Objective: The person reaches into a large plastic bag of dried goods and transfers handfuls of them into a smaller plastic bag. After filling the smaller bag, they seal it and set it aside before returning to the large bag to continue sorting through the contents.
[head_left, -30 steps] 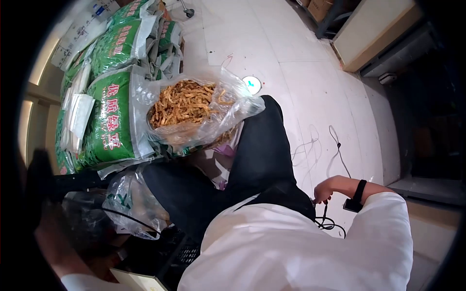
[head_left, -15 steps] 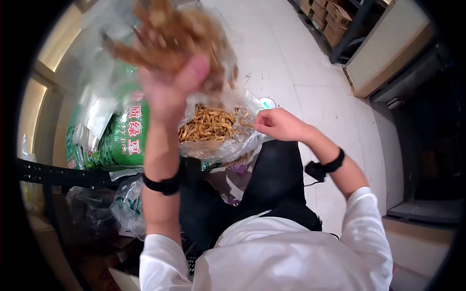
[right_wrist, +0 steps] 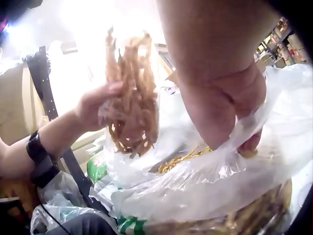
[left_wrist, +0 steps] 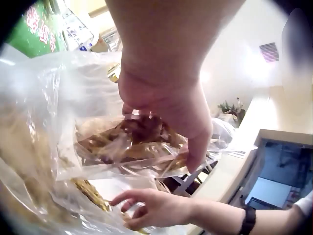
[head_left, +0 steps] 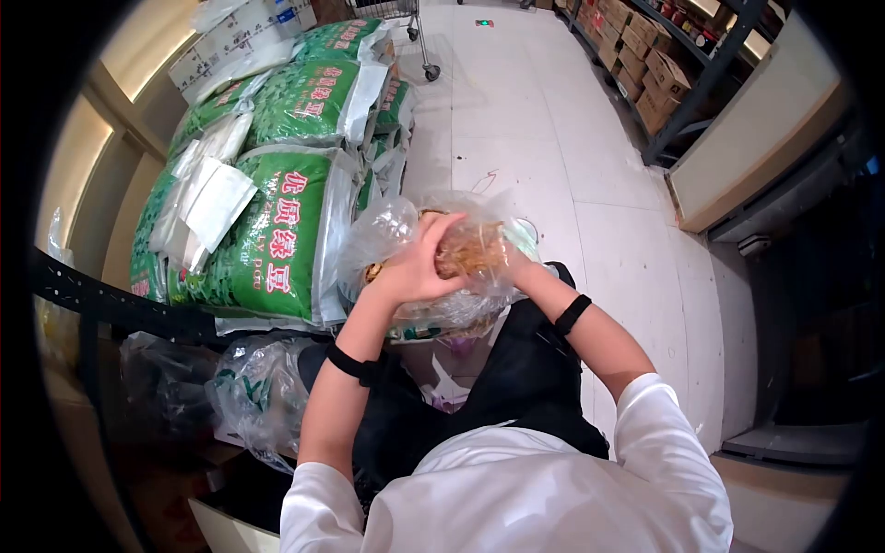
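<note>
My left hand (head_left: 419,267) grips a clear plastic packet (left_wrist: 117,147) filled with long brown dried strips. In the right wrist view the packet hangs upright over a large open plastic bag (right_wrist: 186,196). More dried strips (right_wrist: 182,161) lie loose inside that bag, which stands in front of my knees. My right hand (right_wrist: 225,107) reaches over the bag's rim, fingertips bent down among plastic and strips. From the left wrist its fingers look loosely bent; I cannot tell whether they pinch a strip. In the head view the packet covers most of this hand.
Green-and-white printed sacks (head_left: 277,230) are stacked at the left, with flat white packaging (head_left: 219,203) on top. A dark metal bar (head_left: 120,300) runs beside them, over crumpled clear bags (head_left: 263,387). At the back right stands a shelf of cartons (head_left: 664,78); a cart (head_left: 415,46) is farther back.
My left hand came up from the lower left with the strip-filled packet, then lowered it over the big bag. My right hand left the cable beside my leg and moved to the bag.
</note>
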`<state>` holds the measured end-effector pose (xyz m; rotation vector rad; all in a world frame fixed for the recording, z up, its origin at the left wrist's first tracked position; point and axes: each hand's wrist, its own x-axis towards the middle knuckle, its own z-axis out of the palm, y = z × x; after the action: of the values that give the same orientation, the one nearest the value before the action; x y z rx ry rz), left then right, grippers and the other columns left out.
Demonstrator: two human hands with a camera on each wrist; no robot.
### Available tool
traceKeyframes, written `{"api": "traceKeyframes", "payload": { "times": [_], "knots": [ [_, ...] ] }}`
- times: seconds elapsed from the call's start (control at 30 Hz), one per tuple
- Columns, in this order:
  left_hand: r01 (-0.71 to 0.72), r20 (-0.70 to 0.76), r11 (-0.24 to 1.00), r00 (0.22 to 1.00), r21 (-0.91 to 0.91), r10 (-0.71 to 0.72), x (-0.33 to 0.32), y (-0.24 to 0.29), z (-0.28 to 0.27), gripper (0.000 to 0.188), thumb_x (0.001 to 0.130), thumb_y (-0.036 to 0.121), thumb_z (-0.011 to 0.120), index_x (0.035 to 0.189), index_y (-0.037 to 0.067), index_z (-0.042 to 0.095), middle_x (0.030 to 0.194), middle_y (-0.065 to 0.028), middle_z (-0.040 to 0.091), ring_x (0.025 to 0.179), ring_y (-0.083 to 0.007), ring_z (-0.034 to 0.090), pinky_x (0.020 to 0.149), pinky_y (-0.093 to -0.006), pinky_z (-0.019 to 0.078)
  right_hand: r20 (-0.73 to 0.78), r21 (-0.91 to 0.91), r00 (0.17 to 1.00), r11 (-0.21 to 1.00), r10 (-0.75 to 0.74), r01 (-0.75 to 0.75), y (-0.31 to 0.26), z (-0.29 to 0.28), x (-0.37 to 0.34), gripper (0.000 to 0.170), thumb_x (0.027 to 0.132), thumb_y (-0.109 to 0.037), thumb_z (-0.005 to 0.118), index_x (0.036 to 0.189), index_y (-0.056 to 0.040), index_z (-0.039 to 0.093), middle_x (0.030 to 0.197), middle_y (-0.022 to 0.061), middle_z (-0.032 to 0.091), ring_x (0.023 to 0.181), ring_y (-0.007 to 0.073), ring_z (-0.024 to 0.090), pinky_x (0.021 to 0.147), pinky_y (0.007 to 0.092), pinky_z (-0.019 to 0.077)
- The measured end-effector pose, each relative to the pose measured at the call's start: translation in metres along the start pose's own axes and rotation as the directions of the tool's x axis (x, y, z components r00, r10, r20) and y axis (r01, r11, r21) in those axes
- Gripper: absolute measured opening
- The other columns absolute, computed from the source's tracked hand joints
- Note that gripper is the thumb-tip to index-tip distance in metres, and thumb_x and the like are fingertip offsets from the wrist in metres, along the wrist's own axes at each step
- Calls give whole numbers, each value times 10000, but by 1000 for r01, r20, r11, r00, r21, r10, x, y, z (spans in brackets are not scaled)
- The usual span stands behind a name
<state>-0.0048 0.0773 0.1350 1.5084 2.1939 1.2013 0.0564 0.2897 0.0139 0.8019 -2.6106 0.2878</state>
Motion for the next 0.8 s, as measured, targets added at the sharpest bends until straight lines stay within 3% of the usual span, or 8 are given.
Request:
{"api": "traceKeyframes", "payload": {
  "times": [0.07, 0.17, 0.3, 0.37, 0.47, 0.5, 0.63, 0.8],
  "knots": [
    [-18, -35, 996, 999, 85, 21, -5, -17, -5, 909, 666, 285, 817, 1433, 120, 359, 1249, -169, 477, 1095, -324, 548, 944, -386, 463, 258, 277, 785, 735, 563, -618, -7, -8, 5, 378, 792, -148, 691, 1162, -78, 653, 1183, 205, 635, 1101, 333, 610, 936, 398, 489],
    [117, -77, 979, 991, 166, -106, -11, -25, -27, 865, 680, 287, 810, 1408, 152, 361, 1270, -146, 481, 1079, -351, 578, 911, -408, 496, 519, 145, 635, 673, 573, -726, 0, -30, 18, 282, 768, -106, 659, 1046, -59, 668, 1070, 225, 659, 1031, 361, 627, 890, 422, 496],
    [279, -111, 896, 960, 345, -256, -5, -16, -54, 815, 701, 337, 802, 1377, 145, 390, 1292, -149, 497, 1068, -389, 597, 883, -439, 515, 461, 210, 627, 610, 628, -764, -10, -39, 45, 190, 767, -83, 632, 950, -37, 656, 1053, 214, 655, 1024, 365, 619, 854, 443, 501],
    [333, -74, 819, 938, 468, -339, 2, -10, -70, 837, 698, 374, 805, 1384, 132, 390, 1308, -183, 505, 1088, -396, 597, 898, -449, 509, 354, 251, 802, 777, 481, -577, -14, -27, 49, 332, 786, -123, 633, 1112, -55, 633, 1150, 210, 620, 1057, 373, 607, 860, 444, 508],
    [291, -13, 820, 945, 494, -327, 5, -15, -85, 835, 689, 368, 816, 1368, 110, 403, 1303, -188, 515, 1095, -403, 590, 906, -444, 505, 306, 292, 842, 799, 443, -526, -30, -13, 51, 546, 790, -161, 652, 1315, -89, 524, 1286, 200, 544, 1081, 369, 598, 886, 423, 512],
    [292, -17, 815, 945, 500, -328, 5, -15, -88, 835, 689, 368, 816, 1368, 110, 403, 1303, -188, 515, 1095, -403, 590, 906, -444, 505, 403, 215, 794, 796, 456, -566, -31, -9, 55, 777, 784, -240, 719, 1464, -137, 358, 1393, 225, 438, 1099, 388, 593, 932, 438, 500],
    [294, 43, 903, 946, 314, -323, -5, -25, -78, 933, 629, 327, 882, 1383, 66, 400, 1270, -195, 529, 1120, -336, 583, 950, -392, 482, 342, -29, 705, 757, 621, -653, -36, 11, 58, 940, 758, -387, 790, 1502, -143, 269, 1502, 319, 241, 1190, 468, 538, 983, 507, 462],
    [291, 193, 948, 945, -131, -263, -32, -57, -29, 946, 655, 298, 879, 1424, 77, 373, 1253, -173, 534, 1153, -285, 543, 1008, -347, 432, 651, -18, 554, 740, 519, -672, -18, 19, 57, 891, 756, -304, 786, 1478, -125, 296, 1388, 228, 493, 1202, 359, 567, 974, 440, 485]
  ]
}}
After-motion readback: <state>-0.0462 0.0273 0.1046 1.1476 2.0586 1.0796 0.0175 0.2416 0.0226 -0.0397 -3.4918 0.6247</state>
